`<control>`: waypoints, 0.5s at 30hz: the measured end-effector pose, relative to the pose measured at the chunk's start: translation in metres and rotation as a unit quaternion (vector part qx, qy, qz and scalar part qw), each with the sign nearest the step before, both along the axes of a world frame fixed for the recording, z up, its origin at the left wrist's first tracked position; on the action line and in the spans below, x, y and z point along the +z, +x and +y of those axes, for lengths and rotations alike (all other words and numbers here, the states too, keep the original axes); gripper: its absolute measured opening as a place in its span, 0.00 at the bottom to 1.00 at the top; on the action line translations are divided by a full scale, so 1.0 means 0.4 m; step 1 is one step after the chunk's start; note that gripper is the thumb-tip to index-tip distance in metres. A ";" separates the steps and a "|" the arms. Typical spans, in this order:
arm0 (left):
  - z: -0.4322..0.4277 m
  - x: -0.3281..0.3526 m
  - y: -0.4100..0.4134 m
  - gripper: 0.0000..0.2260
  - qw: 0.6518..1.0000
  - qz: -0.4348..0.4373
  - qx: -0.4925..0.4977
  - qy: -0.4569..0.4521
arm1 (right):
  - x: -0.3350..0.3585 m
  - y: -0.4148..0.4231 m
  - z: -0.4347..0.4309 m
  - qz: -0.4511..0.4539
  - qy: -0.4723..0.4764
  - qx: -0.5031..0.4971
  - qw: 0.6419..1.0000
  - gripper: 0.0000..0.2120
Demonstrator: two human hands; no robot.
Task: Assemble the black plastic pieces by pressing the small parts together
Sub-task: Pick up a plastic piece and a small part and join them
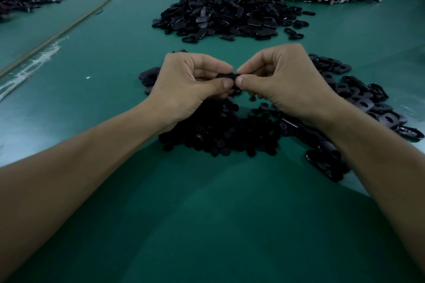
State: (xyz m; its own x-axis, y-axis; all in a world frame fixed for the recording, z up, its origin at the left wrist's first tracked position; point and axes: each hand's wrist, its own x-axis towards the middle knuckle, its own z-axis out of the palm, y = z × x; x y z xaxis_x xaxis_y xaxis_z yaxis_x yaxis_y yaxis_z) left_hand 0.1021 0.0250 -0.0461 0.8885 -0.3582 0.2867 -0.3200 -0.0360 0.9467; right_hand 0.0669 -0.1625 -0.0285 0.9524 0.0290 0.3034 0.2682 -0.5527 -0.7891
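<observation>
While both hands hover just above the near heap of small round parts (218, 132), the left hand (190, 82) and right hand (284, 80) pinch one black plastic piece (226, 76) between thumbs and curled fingers, thumbs tip to tip, probably to squeeze its parts together. Stock lies within reach: oval shells (368, 104) right, a far pile (220, 18) on the green table (207, 213). Fingers hide the joint; seating cannot be judged.

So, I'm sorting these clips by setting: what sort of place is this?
Probably a factory assembly bench: a long green table heaped with piles of identical black parts, and the left hand and right hand pinching one small piece between them.
</observation>
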 end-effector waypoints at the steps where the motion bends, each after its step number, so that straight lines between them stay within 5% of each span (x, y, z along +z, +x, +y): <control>1: -0.001 -0.001 -0.001 0.07 1.000 -0.001 0.000 0.000 | 0.000 0.000 0.000 -0.002 -0.001 -0.003 1.000 0.03; 15: 0.005 0.004 0.003 0.08 0.996 -0.057 0.035 0.054 | -0.005 -0.005 0.020 0.005 -0.024 0.000 1.000 0.03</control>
State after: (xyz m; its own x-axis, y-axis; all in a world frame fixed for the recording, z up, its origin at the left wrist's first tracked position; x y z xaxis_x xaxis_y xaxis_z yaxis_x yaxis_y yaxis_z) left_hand 0.1032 0.0271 -0.0444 0.8763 -0.3301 0.3508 -0.4189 -0.1628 0.8933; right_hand 0.0649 -0.1546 -0.0306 0.9555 0.0436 0.2916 0.2602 -0.5899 -0.7644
